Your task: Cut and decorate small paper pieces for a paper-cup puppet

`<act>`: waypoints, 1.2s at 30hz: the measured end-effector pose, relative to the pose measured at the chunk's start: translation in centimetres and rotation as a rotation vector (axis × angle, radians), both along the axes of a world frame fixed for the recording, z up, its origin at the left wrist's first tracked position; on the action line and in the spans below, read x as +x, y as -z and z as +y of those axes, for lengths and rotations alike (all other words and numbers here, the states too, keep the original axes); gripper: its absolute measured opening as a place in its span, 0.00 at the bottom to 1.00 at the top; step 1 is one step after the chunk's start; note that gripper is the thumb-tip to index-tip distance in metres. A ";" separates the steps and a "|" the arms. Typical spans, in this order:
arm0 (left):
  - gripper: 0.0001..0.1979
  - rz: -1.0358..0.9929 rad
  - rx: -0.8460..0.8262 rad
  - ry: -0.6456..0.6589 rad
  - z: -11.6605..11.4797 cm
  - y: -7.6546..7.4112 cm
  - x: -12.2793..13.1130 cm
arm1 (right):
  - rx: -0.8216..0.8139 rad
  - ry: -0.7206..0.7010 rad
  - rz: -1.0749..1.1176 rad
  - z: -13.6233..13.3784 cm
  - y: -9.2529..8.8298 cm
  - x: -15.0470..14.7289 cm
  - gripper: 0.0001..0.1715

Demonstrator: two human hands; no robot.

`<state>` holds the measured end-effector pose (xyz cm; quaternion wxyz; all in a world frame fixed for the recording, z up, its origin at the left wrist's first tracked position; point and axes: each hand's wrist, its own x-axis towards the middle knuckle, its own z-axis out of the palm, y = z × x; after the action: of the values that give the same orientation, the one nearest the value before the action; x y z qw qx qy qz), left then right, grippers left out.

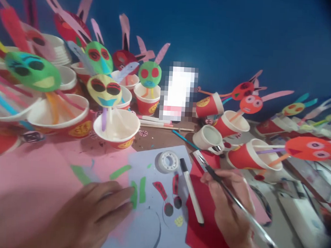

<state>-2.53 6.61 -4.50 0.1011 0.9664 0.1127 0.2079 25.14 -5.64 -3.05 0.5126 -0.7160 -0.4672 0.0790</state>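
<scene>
My right hand (pixel 233 203) grips a paintbrush (pixel 233 201) with a dark handle, its flat head pointing up and left. My left hand (pixel 104 206) lies palm down, fingers stretched over the paper, the fingertips touching a green paper strip (pixel 134 195). Another green strip (pixel 142 190) lies beside it. Under them spreads a blue-grey sheet (pixel 145 227). On it rest red paper pieces (pixel 160 190) with dark marks, two dark round pieces (pixel 168 209), and a small yellow piece (pixel 179 221). Between my hands lies a white marker (pixel 192 193) with a black cap, below a white tape roll (pixel 168 161).
Red paper cups (pixel 116 126) with paper faces crowd the left and back; more cups (pixel 250 153) lie tipped at right. A white mug (pixel 208 138) stands behind the brush. Pink paper (pixel 24 182) covers the left, red paper (pixel 203 238) the right. A pixelated upright panel (pixel 178 91) stands behind.
</scene>
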 end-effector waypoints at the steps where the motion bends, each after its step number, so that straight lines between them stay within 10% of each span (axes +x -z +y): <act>1: 0.20 -0.006 0.001 -0.020 0.0 0.6 -0.1 | -0.015 0.017 0.032 0.1 -0.1 0.4 0.07; 12: 0.22 0.030 -0.010 -0.065 -0.5 0.5 0.4 | -0.495 -0.152 -0.664 0.8 -0.7 0.4 0.08; 25: 0.18 0.007 -0.097 -0.005 -0.6 -1.1 0.3 | -0.487 -0.046 -0.949 1.7 -1.5 2.6 0.05; 36: 0.20 0.026 -0.006 0.013 -0.5 -1.2 0.1 | -0.113 -0.346 0.038 1.4 -2.5 -2.5 0.16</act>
<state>-2.44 6.16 -3.29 0.1040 0.9693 0.1084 0.1944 22.66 -4.24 -0.60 0.4590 -0.6512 -0.5684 0.2056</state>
